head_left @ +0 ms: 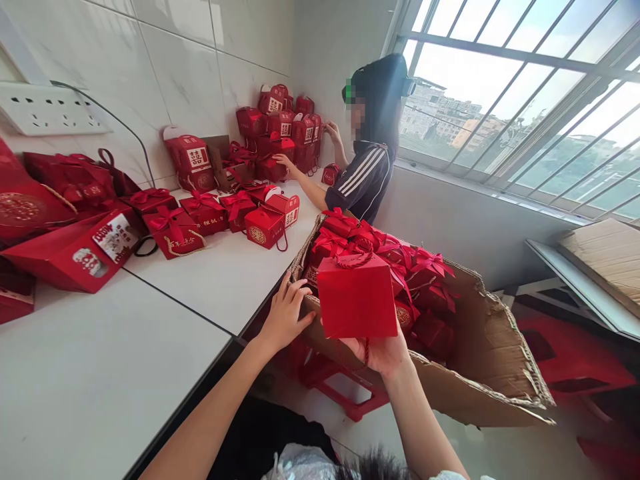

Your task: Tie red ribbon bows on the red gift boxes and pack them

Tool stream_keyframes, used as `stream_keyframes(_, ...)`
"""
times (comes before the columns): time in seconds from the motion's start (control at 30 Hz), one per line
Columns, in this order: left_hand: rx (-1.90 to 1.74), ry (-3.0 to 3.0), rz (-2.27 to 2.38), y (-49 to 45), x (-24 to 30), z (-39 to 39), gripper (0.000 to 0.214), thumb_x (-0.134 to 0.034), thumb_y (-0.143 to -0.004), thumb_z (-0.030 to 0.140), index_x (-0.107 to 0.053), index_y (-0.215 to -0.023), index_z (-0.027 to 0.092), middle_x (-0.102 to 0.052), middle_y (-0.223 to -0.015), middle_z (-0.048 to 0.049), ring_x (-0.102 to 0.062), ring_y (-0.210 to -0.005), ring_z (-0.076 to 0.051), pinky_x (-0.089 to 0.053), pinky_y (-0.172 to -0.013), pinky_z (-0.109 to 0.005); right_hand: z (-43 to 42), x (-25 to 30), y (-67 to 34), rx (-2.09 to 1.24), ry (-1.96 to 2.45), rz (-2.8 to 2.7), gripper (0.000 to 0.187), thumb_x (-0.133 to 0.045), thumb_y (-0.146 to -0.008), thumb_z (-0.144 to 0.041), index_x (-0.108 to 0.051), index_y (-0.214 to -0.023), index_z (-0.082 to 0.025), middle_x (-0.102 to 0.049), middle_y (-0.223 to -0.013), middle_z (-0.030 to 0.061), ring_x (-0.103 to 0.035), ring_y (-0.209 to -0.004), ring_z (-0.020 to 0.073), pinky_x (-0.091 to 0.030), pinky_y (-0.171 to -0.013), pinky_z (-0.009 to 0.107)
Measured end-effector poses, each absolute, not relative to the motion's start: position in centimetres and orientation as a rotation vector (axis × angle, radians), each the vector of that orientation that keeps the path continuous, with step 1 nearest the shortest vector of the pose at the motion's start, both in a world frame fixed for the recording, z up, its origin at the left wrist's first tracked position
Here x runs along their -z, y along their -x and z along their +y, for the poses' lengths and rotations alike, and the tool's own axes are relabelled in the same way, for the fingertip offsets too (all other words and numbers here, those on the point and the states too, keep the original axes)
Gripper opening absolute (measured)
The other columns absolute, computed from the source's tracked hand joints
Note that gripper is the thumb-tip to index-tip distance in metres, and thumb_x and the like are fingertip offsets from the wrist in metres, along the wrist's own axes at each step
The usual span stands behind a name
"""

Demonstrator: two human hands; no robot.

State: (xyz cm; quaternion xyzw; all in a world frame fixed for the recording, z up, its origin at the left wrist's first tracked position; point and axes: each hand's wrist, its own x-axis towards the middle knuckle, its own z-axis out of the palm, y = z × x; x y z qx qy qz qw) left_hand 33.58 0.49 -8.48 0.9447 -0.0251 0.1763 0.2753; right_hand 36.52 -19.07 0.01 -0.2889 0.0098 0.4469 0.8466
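My right hand holds a red gift box from below, with a plain red face towards me. A twisted red cord lies across its top, and more cord hangs by my palm. My left hand has its fingers apart at the near left edge of a large cardboard carton. It is beside the gift box, not around it. Behind the held box, the carton contains several red gift boxes with ribbon bows. The held box hides part of them and some fingers of my right hand.
White tables on the left bear several red boxes, some stacked along the tiled wall. A co-worker reaches towards the stacks. Red stools stand under and beside the carton. A barred window is on the right.
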Motion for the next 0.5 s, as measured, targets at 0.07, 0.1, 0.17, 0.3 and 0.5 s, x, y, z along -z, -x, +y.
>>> stream_keyframes(0.07, -0.469, -2.547, -0.067, -33.6, 8.5, 0.5, 0.039, -0.053, -0.082, 0.027, -0.045, -0.120, 0.021, -0.043, -0.132, -0.0118, -0.012, -0.140, -0.033, -0.039, -0.100, -0.052, -19.0, 0.0, -36.4, -0.937, 0.609, 0.018, 0.039, -0.046, -0.087, -0.052, -0.069, -0.088, -0.021, -0.072, -0.098, 0.0035, -0.069, -0.089, 0.0187, -0.057, -0.076, 0.033)
stream_keyframes(0.1, -0.468, -2.551, -0.066, -33.6, 8.4, 0.5, 0.040, -0.053, -0.082, 0.027, -0.045, -0.120, 0.021, -0.043, -0.132, -0.0117, -0.012, -0.140, -0.032, -0.038, -0.100, -0.052, -19.0, 0.0, -36.4, -0.936, 0.610, 0.017, 0.038, -0.047, -0.086, -0.052, -0.069, -0.088, -0.021, -0.073, -0.097, 0.0032, -0.069, -0.089, 0.0187, -0.057, -0.076, 0.033)
stream_keyframes(0.17, -0.474, -2.556, -0.063, -33.5, 8.4, 0.4, 0.040, -0.054, -0.081, 0.026, -0.044, -0.119, 0.021, -0.043, -0.133, -0.0112, -0.012, -0.140, -0.032, -0.038, -0.100, -0.052, -19.0, -0.1, -36.4, -0.924, 0.623, 0.015, 0.036, -0.050, -0.084, -0.052, -0.068, -0.088, -0.021, -0.073, -0.096, 0.0026, -0.069, -0.089, 0.0190, -0.058, -0.075, 0.034)
stream_keyframes(0.3, -0.499, -2.569, -0.055, -33.3, 8.3, 0.4, 0.031, -0.053, -0.083, 0.028, -0.046, -0.113, 0.021, -0.042, -0.135, -0.0090, -0.014, -0.140, -0.033, -0.039, -0.100, -0.052, -20.0, -0.5, -37.3, -0.755, 0.750, 0.041, 0.034, -0.063, -0.074, -0.052, -0.067, -0.091, -0.023, -0.073, -0.092, 0.0014, -0.070, -0.085, 0.0208, -0.057, -0.079, 0.040)
stream_keyframes(0.5, -0.607, -2.589, -0.074, -33.3, 8.6, 0.5, 0.028, -0.052, -0.084, 0.029, -0.047, -0.111, 0.022, -0.045, -0.134, -0.0081, -0.017, -0.139, -0.033, -0.036, -0.103, -0.053, -24.3, -1.4, -39.4, -0.230, 0.866, 0.129, 0.030, -0.065, -0.075, -0.038, -0.062, -0.104, -0.029, -0.073, -0.093, -0.0029, -0.067, -0.094, 0.0206, -0.053, -0.088, 0.043)
